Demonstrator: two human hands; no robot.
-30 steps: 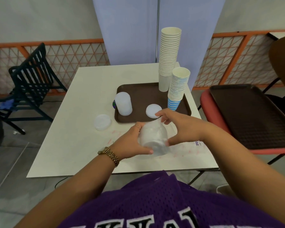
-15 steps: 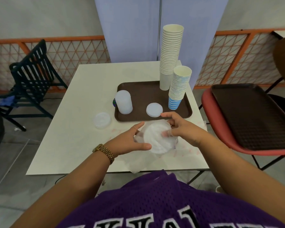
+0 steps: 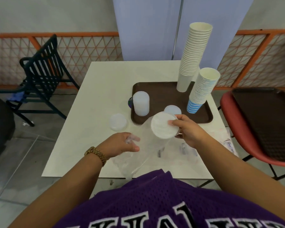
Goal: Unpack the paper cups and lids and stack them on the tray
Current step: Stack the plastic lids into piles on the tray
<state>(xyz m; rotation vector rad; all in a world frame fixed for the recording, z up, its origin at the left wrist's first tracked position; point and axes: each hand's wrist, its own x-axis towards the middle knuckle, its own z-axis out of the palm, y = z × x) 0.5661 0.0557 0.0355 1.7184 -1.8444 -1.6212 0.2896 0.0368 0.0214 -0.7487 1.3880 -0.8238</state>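
My right hand (image 3: pixel 188 131) grips a stack of white lids (image 3: pixel 164 127), tipped so its round face points at me, just in front of the brown tray (image 3: pixel 163 91). My left hand (image 3: pixel 122 144) pinches the clear plastic bag (image 3: pixel 138 155) that trails off the stack toward the table's near edge. On the tray stand a tall stack of white paper cups (image 3: pixel 193 55), a shorter blue-striped cup stack (image 3: pixel 202 91), a stack of translucent lids (image 3: pixel 141 103) and a low lid pile (image 3: pixel 172 110). Another lid pile (image 3: pixel 118 121) lies on the table left of the tray.
The white table (image 3: pixel 97 96) carries another flat printed plastic wrapper (image 3: pixel 227 143) at its right edge. A red chair (image 3: pixel 227 106) with a second brown tray (image 3: pixel 266 119) stands close on the right. A dark slatted chair (image 3: pixel 39 76) is at the left, an orange fence behind.
The lid stack has moved up and toward the tray in my right hand. My left hand has slid back toward me along the bag, drawing the plastic off the stack.
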